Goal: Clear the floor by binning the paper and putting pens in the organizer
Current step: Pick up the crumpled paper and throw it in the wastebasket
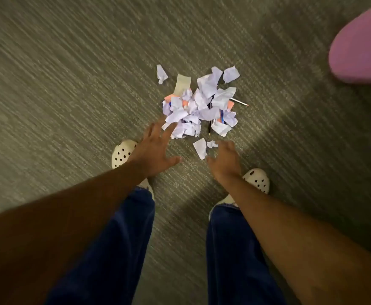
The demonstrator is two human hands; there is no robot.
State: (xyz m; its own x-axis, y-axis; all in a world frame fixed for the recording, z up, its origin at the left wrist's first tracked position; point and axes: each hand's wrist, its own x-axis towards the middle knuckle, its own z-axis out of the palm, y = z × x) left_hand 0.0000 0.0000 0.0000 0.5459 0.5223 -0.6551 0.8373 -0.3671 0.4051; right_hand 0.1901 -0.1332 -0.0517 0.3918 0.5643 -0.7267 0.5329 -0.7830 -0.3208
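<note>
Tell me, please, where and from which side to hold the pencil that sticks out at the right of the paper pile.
Grip the pencil on its bare shaft near the tip, coming from the right. That end lies free on the carpet, while its other end goes under the paper pile. The right hand looks nearer.

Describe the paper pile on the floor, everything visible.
The paper pile is a loose heap of crumpled and torn white scraps with a few orange bits, lying on grey carpet. Stray scraps sit apart at its upper left and near edge. A pencil pokes out on the right. The left hand reaches over its near-left edge; contact unclear.
</note>
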